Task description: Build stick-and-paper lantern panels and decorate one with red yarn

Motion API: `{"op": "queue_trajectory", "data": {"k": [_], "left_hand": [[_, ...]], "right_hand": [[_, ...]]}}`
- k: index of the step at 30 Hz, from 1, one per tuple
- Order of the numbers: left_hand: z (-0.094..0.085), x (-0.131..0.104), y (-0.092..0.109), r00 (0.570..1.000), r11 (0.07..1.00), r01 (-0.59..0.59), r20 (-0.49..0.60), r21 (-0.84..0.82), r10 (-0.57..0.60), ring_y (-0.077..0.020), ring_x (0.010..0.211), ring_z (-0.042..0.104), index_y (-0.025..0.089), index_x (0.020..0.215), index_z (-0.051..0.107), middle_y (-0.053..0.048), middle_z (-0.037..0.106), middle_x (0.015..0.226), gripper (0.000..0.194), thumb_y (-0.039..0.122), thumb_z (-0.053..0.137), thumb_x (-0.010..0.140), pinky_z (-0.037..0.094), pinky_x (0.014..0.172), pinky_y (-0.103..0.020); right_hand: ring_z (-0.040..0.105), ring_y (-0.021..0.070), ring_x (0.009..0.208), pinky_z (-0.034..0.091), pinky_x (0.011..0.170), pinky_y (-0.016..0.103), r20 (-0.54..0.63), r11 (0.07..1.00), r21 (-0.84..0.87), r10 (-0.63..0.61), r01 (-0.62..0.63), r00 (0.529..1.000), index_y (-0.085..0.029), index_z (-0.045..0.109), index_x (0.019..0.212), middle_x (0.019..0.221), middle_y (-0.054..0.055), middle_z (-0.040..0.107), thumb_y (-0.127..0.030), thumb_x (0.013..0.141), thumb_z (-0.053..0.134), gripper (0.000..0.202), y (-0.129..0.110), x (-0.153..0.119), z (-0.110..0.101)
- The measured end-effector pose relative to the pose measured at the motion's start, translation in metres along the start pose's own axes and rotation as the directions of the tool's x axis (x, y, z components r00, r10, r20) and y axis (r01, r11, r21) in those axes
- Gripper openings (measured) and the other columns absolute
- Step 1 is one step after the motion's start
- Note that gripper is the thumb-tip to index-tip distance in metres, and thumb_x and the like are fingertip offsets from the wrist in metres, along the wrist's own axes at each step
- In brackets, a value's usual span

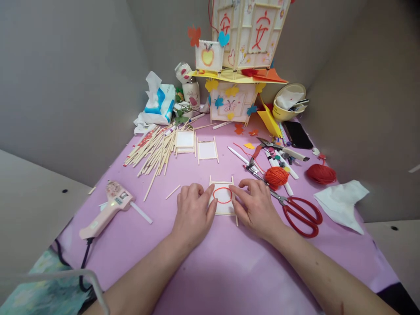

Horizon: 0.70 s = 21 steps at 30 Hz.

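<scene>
A small white paper panel in a stick frame (223, 209) lies flat on the table before me. On its paper is an oval of red yarn (223, 202). My left hand (193, 210) rests at the panel's left side, index fingertip and thumb apart, at the oval's left edge. From the right, my right hand (254, 205) touches the panel, its index fingertip by the oval's upper right and its thumb lower on the frame's right stick. Both hands have their outer fingers bent. Neither is wrapped round anything.
A pink glue gun (110, 208) lies left. Behind are a pile of sticks (160, 148), two framed panels (207, 150), and a paper lantern tower (232, 103). Red-handled scissors (303, 216), an orange yarn ball (276, 177), pruning shears (257, 153) and tissue (343, 203) lie right.
</scene>
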<state>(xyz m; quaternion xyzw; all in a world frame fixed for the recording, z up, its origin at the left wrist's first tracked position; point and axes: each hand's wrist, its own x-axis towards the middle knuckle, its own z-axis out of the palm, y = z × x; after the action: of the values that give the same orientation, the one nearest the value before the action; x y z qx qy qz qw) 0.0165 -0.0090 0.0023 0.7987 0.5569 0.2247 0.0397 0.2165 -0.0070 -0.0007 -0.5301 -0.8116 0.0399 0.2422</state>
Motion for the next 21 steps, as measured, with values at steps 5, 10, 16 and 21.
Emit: {"op": "queue_trajectory", "data": {"k": [5, 10, 16, 21], "left_hand": [[-0.0002, -0.0033, 0.0010, 0.995, 0.998, -0.053, -0.082, 0.017, 0.055, -0.0237, 0.085, 0.040, 0.021, 0.110, 0.072, -0.009, 0.053, 0.089, 0.028, 0.019, 0.053, 0.089, 0.037, 0.076, -0.039], [0.0012, -0.0025, 0.0025, 0.997, 0.998, -0.050, -0.058, 0.038, 0.053, -0.0238, 0.084, 0.040, 0.021, 0.107, 0.073, -0.008, 0.054, 0.087, 0.027, 0.018, 0.054, 0.087, 0.037, 0.074, -0.038], [0.0027, -0.0030, 0.0029, 0.999, 0.998, -0.030, -0.012, 0.046, 0.030, -0.0250, 0.087, 0.041, 0.020, 0.115, 0.069, -0.010, 0.054, 0.091, 0.031, 0.021, 0.053, 0.089, 0.038, 0.075, -0.039], [0.0038, -0.0021, 0.0029, 1.000, 0.999, -0.025, 0.010, 0.035, 0.025, -0.0252, 0.089, 0.041, 0.019, 0.122, 0.065, -0.010, 0.054, 0.094, 0.035, 0.023, 0.051, 0.091, 0.039, 0.077, -0.040]], "right_hand": [[0.045, 0.0255, 0.098, 0.033, 0.079, 0.039, -0.022, 1.000, -0.003, -0.020, 0.020, 1.000, -0.024, 0.070, 0.110, 0.108, 0.009, 0.058, -0.028, 0.092, 0.052, 0.026, 0.0006, -0.0033, -0.0014], [0.045, 0.0250, 0.098, 0.033, 0.080, 0.039, -0.009, 0.999, 0.021, -0.036, 0.036, 0.999, -0.023, 0.071, 0.105, 0.106, 0.009, 0.059, -0.026, 0.092, 0.052, 0.023, -0.0016, -0.0048, -0.0021], [0.045, 0.0242, 0.096, 0.034, 0.081, 0.039, -0.007, 0.996, 0.062, -0.059, 0.059, 0.998, -0.022, 0.071, 0.102, 0.103, 0.009, 0.059, -0.026, 0.091, 0.053, 0.022, -0.0026, -0.0059, -0.0040], [0.045, 0.0240, 0.095, 0.034, 0.081, 0.039, -0.009, 0.995, 0.078, -0.067, 0.068, 0.998, -0.021, 0.071, 0.104, 0.103, 0.009, 0.060, -0.026, 0.091, 0.053, 0.022, -0.0037, -0.0070, -0.0048]]}}
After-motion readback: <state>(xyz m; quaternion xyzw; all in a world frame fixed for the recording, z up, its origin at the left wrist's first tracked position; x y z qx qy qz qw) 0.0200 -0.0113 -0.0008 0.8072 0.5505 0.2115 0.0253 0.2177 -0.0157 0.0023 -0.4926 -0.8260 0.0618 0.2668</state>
